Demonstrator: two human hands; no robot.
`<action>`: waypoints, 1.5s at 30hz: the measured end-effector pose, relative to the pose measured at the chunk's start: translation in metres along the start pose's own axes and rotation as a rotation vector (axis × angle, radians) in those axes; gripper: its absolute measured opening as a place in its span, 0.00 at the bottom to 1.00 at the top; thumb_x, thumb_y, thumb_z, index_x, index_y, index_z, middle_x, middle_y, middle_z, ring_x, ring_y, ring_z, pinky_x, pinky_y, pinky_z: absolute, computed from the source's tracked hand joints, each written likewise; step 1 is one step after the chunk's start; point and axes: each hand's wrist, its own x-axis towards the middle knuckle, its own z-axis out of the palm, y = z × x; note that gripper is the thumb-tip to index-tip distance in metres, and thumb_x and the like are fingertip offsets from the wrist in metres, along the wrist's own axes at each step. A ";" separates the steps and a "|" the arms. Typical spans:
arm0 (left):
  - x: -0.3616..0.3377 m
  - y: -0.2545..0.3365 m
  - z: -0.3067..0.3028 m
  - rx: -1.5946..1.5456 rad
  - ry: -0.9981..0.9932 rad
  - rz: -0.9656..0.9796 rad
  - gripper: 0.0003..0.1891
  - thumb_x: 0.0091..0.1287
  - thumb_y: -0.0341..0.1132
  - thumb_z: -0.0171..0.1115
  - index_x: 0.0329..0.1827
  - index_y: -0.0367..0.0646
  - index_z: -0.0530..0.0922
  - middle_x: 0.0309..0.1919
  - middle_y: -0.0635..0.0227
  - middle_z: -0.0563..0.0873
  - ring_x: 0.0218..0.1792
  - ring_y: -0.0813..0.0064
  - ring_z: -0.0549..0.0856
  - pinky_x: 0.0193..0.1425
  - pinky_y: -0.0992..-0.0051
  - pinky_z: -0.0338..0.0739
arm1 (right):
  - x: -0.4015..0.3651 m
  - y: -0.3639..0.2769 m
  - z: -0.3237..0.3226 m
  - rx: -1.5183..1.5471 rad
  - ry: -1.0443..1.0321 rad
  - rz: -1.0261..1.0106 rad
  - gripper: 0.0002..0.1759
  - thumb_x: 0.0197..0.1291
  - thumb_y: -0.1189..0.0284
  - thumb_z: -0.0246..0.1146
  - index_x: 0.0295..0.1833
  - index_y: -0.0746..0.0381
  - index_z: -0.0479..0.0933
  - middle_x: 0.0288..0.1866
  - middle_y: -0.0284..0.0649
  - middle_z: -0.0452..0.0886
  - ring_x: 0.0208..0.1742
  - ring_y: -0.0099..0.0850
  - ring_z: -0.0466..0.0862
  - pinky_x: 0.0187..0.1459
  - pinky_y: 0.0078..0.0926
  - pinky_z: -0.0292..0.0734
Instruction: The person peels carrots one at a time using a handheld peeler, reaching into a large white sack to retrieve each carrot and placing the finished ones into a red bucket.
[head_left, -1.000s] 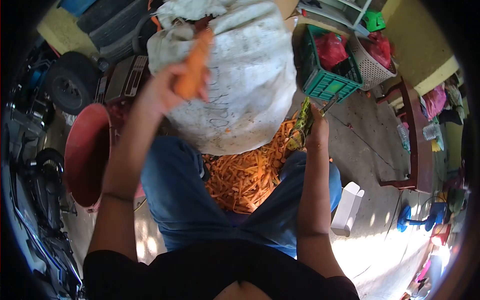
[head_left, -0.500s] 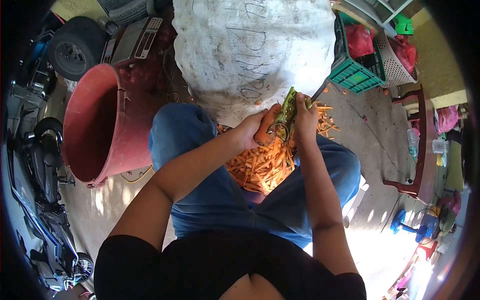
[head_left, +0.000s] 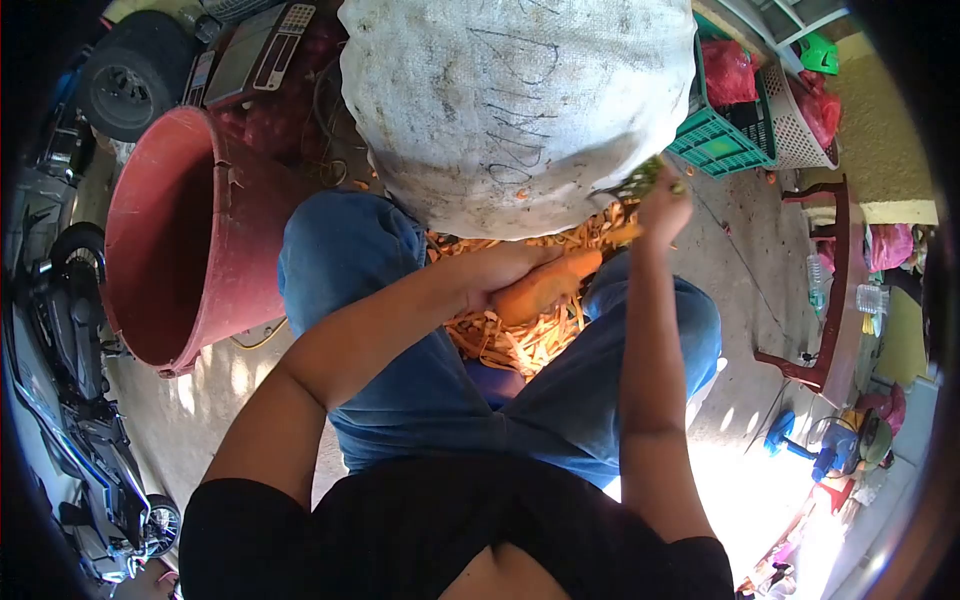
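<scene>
My left hand (head_left: 508,270) grips a large orange carrot (head_left: 545,290) by its near end, the other end pointing away to the right. Up and to the right, my right hand (head_left: 663,212) is closed around a green peeler (head_left: 640,182), which is blurred by motion and apart from the carrot. Between my legs lies a heap of orange carrot peelings (head_left: 510,345), with more strips beyond the carrot, along the foot of a full white sack (head_left: 520,110).
A big red tub (head_left: 255,235) leans at my left, below a wheel (head_left: 130,75) and a scale (head_left: 250,55). Green crate (head_left: 725,150) and white basket (head_left: 795,130) stand at the upper right. A motorbike (head_left: 85,400) is far left; a dark red wooden frame (head_left: 835,290) lies right.
My right hand has moved the peeler off the carrot, up and right. The carrot has turned from nearly upright in view to slanting right, and its visible side is now brighter orange.
</scene>
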 end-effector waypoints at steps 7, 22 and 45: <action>0.015 0.009 -0.009 -0.048 0.244 -0.001 0.19 0.64 0.48 0.39 0.42 0.41 0.68 0.26 0.67 0.76 0.25 0.75 0.78 0.25 0.70 0.77 | -0.035 -0.028 -0.004 0.582 -0.193 0.281 0.13 0.56 0.66 0.53 0.35 0.66 0.73 0.24 0.35 0.73 0.23 0.22 0.72 0.23 0.20 0.69; 0.007 0.010 0.001 -0.022 0.199 0.034 0.20 0.65 0.47 0.37 0.45 0.39 0.68 0.30 0.64 0.77 0.30 0.73 0.78 0.31 0.68 0.77 | -0.005 -0.011 -0.022 0.259 -0.061 0.061 0.16 0.57 0.64 0.52 0.32 0.68 0.73 0.20 0.39 0.74 0.20 0.24 0.71 0.20 0.24 0.65; 0.017 -0.003 -0.008 -0.092 0.133 0.089 0.12 0.62 0.43 0.44 0.35 0.44 0.71 0.23 0.71 0.77 0.20 0.80 0.76 0.23 0.79 0.72 | -0.075 -0.046 -0.014 0.095 -0.372 -0.323 0.06 0.52 0.75 0.54 0.29 0.67 0.71 0.19 0.48 0.74 0.23 0.41 0.76 0.26 0.31 0.68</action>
